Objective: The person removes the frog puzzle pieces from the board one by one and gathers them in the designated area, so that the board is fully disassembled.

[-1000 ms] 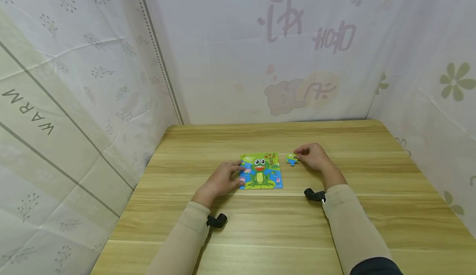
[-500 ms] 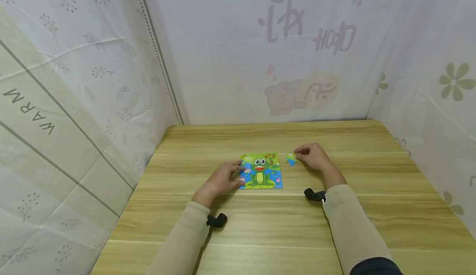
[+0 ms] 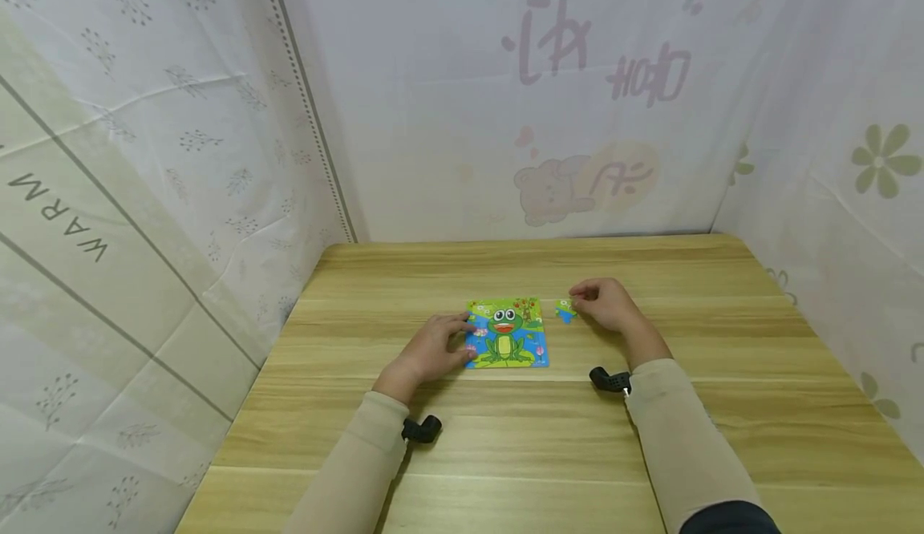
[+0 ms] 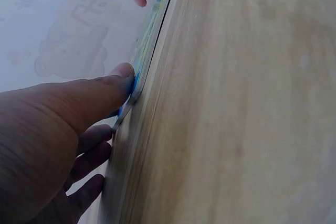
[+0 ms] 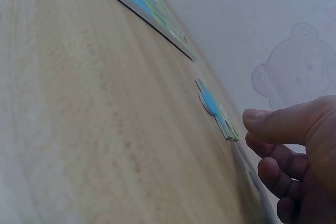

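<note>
1. Left hand: spread, touching the frog puzzle at its left edge.
2. Right hand: loosely curled beside a puzzle piece.
3. Puzzle and piece lie apart on the table.
4. Left curtain reads "WARM"; back curtain lettering unclear.

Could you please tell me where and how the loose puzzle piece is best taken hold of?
Probably pinch the loose puzzle piece at its right end, across the near and far edges, coming from the right: it looks thin and flat, the frog puzzle sits to its left, and the right hand is beside that end.
</note>
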